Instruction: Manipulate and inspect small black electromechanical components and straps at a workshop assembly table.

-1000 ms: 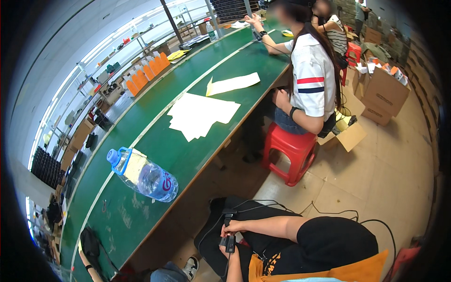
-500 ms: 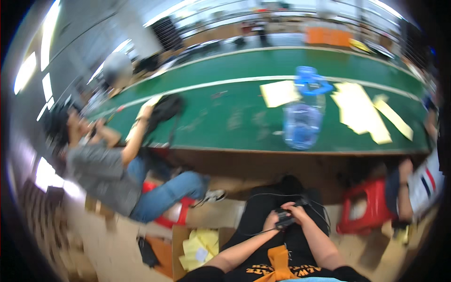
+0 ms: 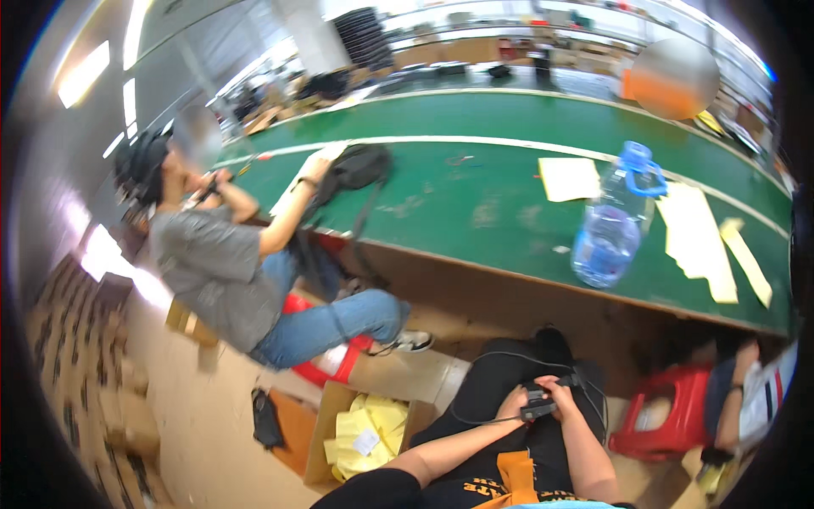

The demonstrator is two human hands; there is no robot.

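Observation:
A small black device (image 3: 536,409) with a thin cable rests in my lap, over dark trousers. My left hand (image 3: 514,402) is closed around its left side. Against its right side my right hand (image 3: 556,394) is closed too, fingers bent over the top. The undersides of both hands and part of the device are hidden. The black cable (image 3: 465,419) loops from the device across my legs.
Ahead stands a green-topped table (image 3: 441,204) bearing a large blue-handled water bottle (image 3: 609,237), yellow paper sheets (image 3: 697,242) and a black bag (image 3: 360,167). A seated person (image 3: 212,263) is at left; another sits at right near a red stool (image 3: 666,416). A carton (image 3: 322,441) holds yellow paper.
The view has swung to the left, so the table, bottle and seated person appear farther right. Both my hands keep hold of the black device in my lap.

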